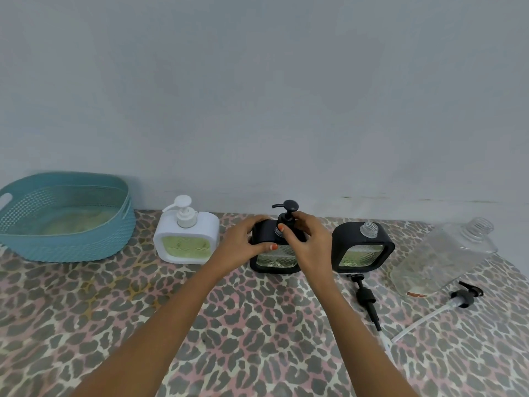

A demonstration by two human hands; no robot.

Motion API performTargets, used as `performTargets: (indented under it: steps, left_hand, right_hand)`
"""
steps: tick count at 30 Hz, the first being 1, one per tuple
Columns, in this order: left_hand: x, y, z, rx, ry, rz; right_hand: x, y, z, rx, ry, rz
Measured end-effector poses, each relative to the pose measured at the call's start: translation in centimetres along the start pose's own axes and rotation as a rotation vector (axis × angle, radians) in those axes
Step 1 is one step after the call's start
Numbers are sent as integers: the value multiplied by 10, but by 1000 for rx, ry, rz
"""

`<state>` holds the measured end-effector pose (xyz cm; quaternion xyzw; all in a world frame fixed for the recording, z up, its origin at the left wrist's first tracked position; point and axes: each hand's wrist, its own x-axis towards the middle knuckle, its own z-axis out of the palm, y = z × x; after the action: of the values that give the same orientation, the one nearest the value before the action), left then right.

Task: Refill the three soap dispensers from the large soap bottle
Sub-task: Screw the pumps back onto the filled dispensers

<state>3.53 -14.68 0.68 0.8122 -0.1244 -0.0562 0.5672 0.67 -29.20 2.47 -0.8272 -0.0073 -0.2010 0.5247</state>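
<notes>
The middle soap dispenser (275, 262) stands upright on the worktop (143, 310), held between both hands. The left hand (243, 247) grips its left shoulder. The right hand (309, 245) pinches the collar of the pump (289, 209), which stands vertically over the neck, probably for twisting.

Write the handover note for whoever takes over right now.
Left hand holds the middle black square-framed dispenser; right hand pinches its black pump at the neck.
White square dispenser, left: pump on, green soap in.
Right black dispenser: soap in, neck open.
Black-tubed pump and clear-tubed pump lie on the leopard-print cloth; clear large bottle lies tipped, nearly empty.
To do: seat this pump, cap the right dispenser.
</notes>
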Motion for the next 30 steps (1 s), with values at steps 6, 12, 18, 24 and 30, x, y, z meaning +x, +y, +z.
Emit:
performTargets:
  steps: [6,12,18,24,30]
  left_hand:
    - [-1,0,0,-21,3,-3]
    - [-1,1,0,-9,8,2]
    - [-1,0,0,-14,6,4]
    - [-1,0,1,-29,-2,2]
    - [0,-3,0,-4,6,-11]
  right_hand:
    - [-2,4,2,-44,6,-24]
    - [3,5,5,-34,-23,51]
    - [7,-2,-14,17,-220,89]
    - [12,1,-12,-21,-246,105]
    - [16,2,0,-65,-207,113]
